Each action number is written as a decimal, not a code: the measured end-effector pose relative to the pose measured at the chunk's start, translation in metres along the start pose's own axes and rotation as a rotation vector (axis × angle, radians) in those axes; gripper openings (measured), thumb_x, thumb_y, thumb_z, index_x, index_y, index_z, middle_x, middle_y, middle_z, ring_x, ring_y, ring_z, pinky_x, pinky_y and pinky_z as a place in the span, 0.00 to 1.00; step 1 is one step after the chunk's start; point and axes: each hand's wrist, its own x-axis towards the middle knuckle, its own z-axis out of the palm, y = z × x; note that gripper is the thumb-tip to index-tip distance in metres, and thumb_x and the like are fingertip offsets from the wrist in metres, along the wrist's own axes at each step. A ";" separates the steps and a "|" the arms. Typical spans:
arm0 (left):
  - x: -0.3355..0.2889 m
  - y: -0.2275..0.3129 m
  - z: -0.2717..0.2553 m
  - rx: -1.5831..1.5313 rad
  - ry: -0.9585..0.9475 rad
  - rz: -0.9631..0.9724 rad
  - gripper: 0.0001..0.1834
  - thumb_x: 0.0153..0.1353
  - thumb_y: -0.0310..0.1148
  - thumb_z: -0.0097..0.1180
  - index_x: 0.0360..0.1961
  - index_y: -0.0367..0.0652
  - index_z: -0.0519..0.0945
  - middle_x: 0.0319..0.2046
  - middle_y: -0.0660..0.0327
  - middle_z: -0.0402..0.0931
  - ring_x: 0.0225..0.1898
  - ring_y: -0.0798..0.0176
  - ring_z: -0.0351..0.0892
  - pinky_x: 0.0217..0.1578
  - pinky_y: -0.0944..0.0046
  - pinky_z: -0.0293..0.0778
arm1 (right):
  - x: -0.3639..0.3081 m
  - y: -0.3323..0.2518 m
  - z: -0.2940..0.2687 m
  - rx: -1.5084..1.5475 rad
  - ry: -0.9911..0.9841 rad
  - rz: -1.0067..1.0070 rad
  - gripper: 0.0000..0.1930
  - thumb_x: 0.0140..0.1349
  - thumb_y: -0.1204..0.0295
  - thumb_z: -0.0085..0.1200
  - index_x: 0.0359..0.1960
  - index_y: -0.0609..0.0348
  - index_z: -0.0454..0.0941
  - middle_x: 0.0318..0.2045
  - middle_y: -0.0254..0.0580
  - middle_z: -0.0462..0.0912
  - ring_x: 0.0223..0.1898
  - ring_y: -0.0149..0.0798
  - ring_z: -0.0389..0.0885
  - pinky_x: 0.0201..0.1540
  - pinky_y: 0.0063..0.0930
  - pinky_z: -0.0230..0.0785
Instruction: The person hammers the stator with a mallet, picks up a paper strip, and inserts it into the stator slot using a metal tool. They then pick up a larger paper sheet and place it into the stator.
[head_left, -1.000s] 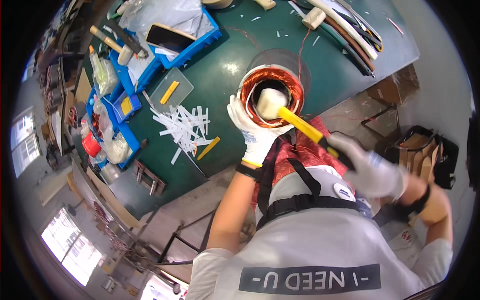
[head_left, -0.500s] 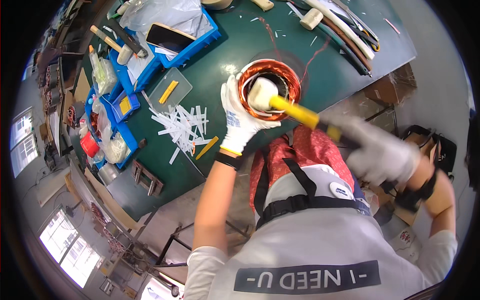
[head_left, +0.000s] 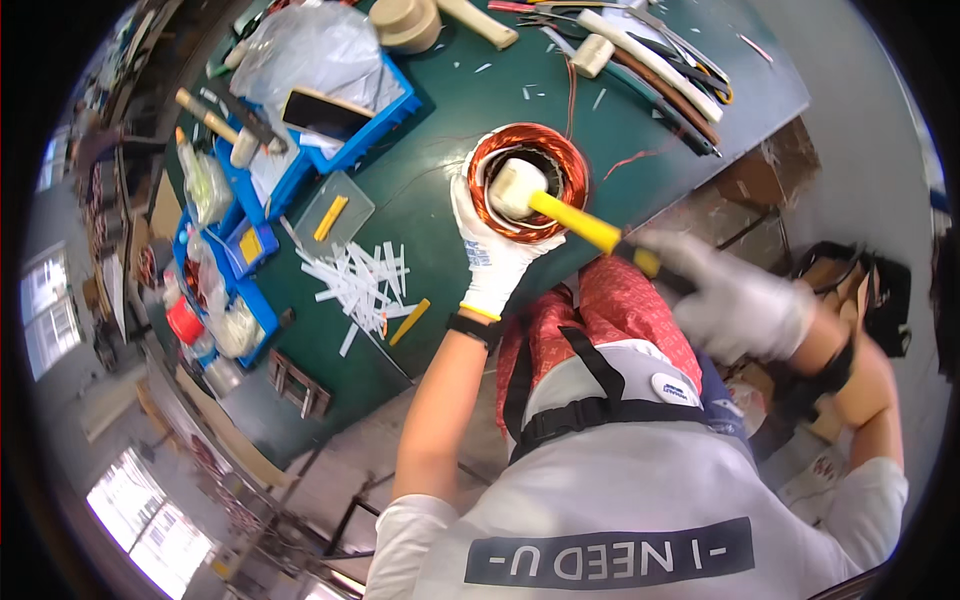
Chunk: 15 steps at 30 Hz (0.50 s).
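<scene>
A ring-shaped motor stator (head_left: pixel 573 172) with copper windings and a white inner lining stands on the green table. My left hand (head_left: pixel 492 262), in a white glove, grips its left and near side, fingers along the outer wall. In my right hand (head_left: pixel 745 305), also gloved and slightly blurred, is a mallet (head_left: pixel 578 222) with a yellow and black handle. Its pale head sits over the stator's opening, toward the left inner edge; how deep it reaches I cannot tell. Thin reddish lead wires (head_left: pixel 571 100) run from the stator across the tabletop.
White paper strips (head_left: pixel 360 285) lie heaped left of my left hand, beside a yellow stick (head_left: pixel 410 322). Blue bins (head_left: pixel 375 130) with bags, a phone (head_left: pixel 328 114) and tools line the left. A second mallet (head_left: pixel 594 55) and long rods (head_left: pixel 655 65) lie at the far right.
The whole view has shifted slightly, showing more of the table's far side. My right hand and the mallet handle have moved a little left; the mallet head remains over the stator's opening.
</scene>
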 end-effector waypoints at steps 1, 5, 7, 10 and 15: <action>0.000 -0.006 -0.009 0.070 -0.037 0.060 0.73 0.30 0.59 0.80 0.68 0.31 0.47 0.63 0.44 0.59 0.64 0.46 0.64 0.65 0.51 0.62 | 0.004 -0.037 -0.033 0.054 -0.043 0.140 0.33 0.61 0.77 0.50 0.70 0.59 0.56 0.47 0.37 0.76 0.25 0.23 0.72 0.26 0.14 0.67; 0.014 0.010 -0.013 -0.017 -0.116 0.080 0.80 0.25 0.63 0.80 0.69 0.29 0.42 0.64 0.43 0.58 0.64 0.48 0.65 0.65 0.52 0.62 | -0.040 0.005 -0.188 0.778 0.272 -0.236 0.27 0.68 0.74 0.45 0.69 0.58 0.57 0.38 0.32 0.73 0.27 0.22 0.70 0.21 0.13 0.61; 0.023 0.018 -0.003 -0.053 -0.128 0.112 0.80 0.25 0.62 0.80 0.69 0.30 0.43 0.63 0.44 0.58 0.64 0.49 0.65 0.65 0.52 0.62 | -0.056 0.008 -0.207 0.938 0.527 -0.437 0.23 0.70 0.72 0.43 0.66 0.58 0.63 0.34 0.32 0.73 0.26 0.22 0.69 0.18 0.16 0.60; 0.026 0.015 -0.012 0.038 -0.177 0.134 0.79 0.24 0.61 0.81 0.69 0.31 0.44 0.63 0.45 0.59 0.64 0.49 0.65 0.65 0.52 0.63 | 0.014 0.020 -0.102 0.090 0.985 -0.256 0.16 0.74 0.63 0.37 0.48 0.60 0.75 0.29 0.30 0.75 0.27 0.23 0.68 0.25 0.14 0.59; 0.018 -0.009 -0.025 0.110 -0.172 0.123 0.80 0.17 0.70 0.75 0.68 0.31 0.52 0.61 0.40 0.62 0.62 0.36 0.63 0.63 0.42 0.60 | 0.010 -0.012 -0.036 -0.081 0.027 0.108 0.37 0.53 0.84 0.54 0.68 0.60 0.59 0.55 0.52 0.73 0.46 0.43 0.76 0.50 0.37 0.72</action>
